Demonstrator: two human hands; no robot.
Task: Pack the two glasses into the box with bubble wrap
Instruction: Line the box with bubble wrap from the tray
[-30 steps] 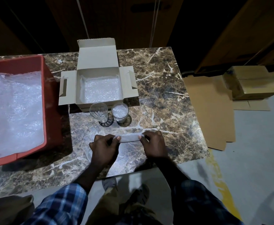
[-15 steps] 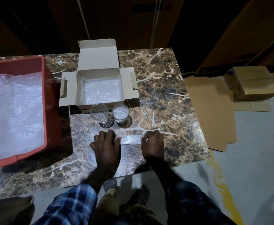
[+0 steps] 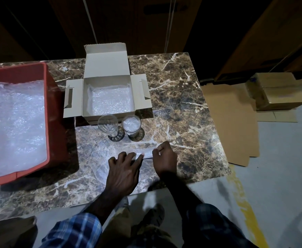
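Note:
Two glasses stand in front of an open cardboard box lined with bubble wrap. The left glass is empty; the right glass is stuffed with bubble wrap. Nearer me, a clear bubble wrap sheet lies flat on the marble table, its near part rolled into a thin roll. My left hand presses on the roll's left end with spread, straight fingers. My right hand pinches the roll's right end with curled fingers.
A red crate full of bubble wrap fills the table's left side. On the floor to the right lie flat cardboard sheets and closed cardboard boxes. My legs and feet are below the table's near edge.
My left hand has gone from gripping the roll with curled fingers to lying flat over it. Both hands shifted a little to the right along the roll; the glasses and box stayed put.

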